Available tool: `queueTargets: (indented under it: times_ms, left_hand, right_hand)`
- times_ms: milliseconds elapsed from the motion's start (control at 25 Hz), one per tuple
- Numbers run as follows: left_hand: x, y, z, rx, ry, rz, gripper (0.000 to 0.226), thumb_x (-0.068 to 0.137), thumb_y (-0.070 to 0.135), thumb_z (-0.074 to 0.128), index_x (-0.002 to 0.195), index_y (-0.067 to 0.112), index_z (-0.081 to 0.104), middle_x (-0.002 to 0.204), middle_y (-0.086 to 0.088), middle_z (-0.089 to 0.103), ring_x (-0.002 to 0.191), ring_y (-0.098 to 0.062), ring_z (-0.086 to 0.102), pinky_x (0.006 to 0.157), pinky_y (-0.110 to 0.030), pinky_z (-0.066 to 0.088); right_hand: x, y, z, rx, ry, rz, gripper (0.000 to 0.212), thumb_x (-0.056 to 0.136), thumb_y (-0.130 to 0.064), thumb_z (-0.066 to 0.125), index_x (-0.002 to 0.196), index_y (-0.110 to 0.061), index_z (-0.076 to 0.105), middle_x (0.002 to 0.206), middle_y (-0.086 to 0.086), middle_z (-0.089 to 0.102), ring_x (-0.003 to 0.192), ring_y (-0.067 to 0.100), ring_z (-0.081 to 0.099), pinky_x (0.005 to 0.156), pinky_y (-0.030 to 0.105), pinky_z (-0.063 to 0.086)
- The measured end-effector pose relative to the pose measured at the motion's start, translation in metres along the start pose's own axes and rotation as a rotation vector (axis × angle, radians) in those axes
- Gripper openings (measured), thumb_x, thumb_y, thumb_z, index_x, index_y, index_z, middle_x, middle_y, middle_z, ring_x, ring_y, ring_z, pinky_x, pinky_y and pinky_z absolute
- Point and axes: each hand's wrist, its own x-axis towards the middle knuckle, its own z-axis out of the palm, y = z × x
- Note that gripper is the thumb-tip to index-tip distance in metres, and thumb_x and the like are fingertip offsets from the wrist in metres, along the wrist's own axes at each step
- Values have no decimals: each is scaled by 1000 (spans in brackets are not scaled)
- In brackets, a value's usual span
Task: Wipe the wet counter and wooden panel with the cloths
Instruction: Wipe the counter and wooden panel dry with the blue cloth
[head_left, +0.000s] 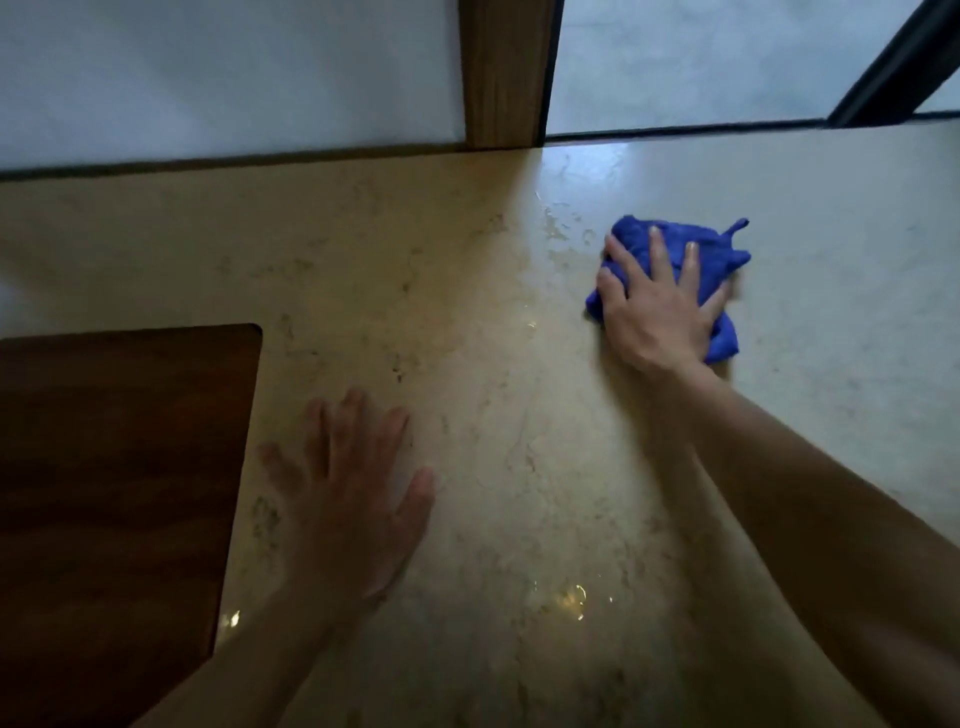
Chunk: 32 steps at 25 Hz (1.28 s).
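A crumpled blue cloth (719, 254) lies on the beige stone counter (467, 291) at the right. My right hand (657, 304) presses flat on top of it, fingers spread. Water patches glisten left of the cloth and near the front edge of the counter. My left hand (353, 493) rests flat on the counter, fingers apart, holding nothing; it looks blurred. A dark wooden panel (114, 493) is set into the counter at the left, just beside my left hand.
A pale wall (228, 73) runs along the back left. An upright wooden post (501, 73) stands at the counter's back edge. Right of it is a window pane with a dark frame (893, 62).
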Motion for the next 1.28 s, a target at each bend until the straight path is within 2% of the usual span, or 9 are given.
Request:
queueTargets:
  times_ms: [200, 400, 600, 760, 880, 960, 1080, 1200, 1280]
  left_hand:
    - [3, 1, 2, -1, 23, -13, 66, 88, 63, 35, 147, 35, 34, 164, -8, 22, 151, -41, 15, 111, -77, 10]
    - [3, -2, 2, -8, 2, -8, 66, 89, 64, 34, 148, 34, 32, 165, -7, 20, 152, -41, 12, 113, -75, 8]
    - [3, 0, -6, -58, -34, -21, 66, 88, 65, 26, 147, 36, 27, 164, -7, 19, 151, -41, 9, 114, -74, 5]
    - [5, 3, -5, -84, -51, -46, 61, 93, 63, 33, 149, 39, 23, 165, -4, 11, 152, -39, 1, 114, -74, 0]
    - [4, -1, -4, -88, -56, -16, 63, 93, 63, 32, 150, 38, 25, 165, -3, 11, 152, -38, 1, 112, -76, -1]
    - [8, -8, -5, -105, -102, 33, 66, 92, 65, 31, 152, 38, 22, 167, -2, 6, 152, -36, -1, 111, -77, -1]
    - [7, -21, -17, -62, -199, 96, 68, 92, 62, 33, 154, 38, 18, 167, 1, 3, 152, -35, 1, 114, -73, 4]
    - [6, -40, -26, 12, -235, 161, 68, 88, 61, 34, 151, 38, 23, 164, 0, 14, 149, -37, 14, 112, -71, 15]
    - [9, -52, -36, 39, -240, 156, 66, 88, 62, 34, 150, 39, 24, 163, 1, 15, 149, -37, 14, 112, -73, 13]
  right_hand:
    - [134, -60, -13, -17, -78, -99, 51, 98, -52, 22, 149, -53, 23, 167, -7, 3, 152, 32, -8, 111, 68, -10]
    - [131, -65, -8, -131, -94, -312, 51, 98, -59, 20, 149, -55, 21, 167, -8, 5, 152, 31, -4, 115, 67, -4]
    - [13, -42, 4, -160, -150, -613, 47, 100, -58, 23, 147, -59, 21, 165, -14, 9, 153, 28, 0, 118, 58, 1]
    - [-138, 8, 22, -135, -143, -649, 47, 100, -60, 20, 147, -59, 21, 164, -20, 8, 153, 23, -4, 120, 55, -3]
    - [-289, 63, 31, -152, -162, -669, 48, 99, -60, 19, 148, -59, 20, 163, -23, 3, 153, 20, -10, 120, 57, -1]
    - [-383, 103, 33, -151, -167, -589, 48, 99, -61, 19, 147, -62, 14, 163, -25, 0, 152, 17, -13, 119, 59, 0]
    - [-498, 133, 44, -128, -67, -431, 48, 102, -60, 17, 150, -56, 18, 165, -16, 11, 153, 22, -1, 115, 64, 12]
    - [-563, 97, 69, -40, 58, 61, 51, 102, -60, 11, 151, -52, 20, 164, -10, 19, 152, 27, 9, 109, 70, 25]
    - [-574, 52, 86, -1, 73, 292, 53, 101, -58, 9, 151, -47, 25, 162, -5, 26, 150, 32, 17, 104, 72, 29]
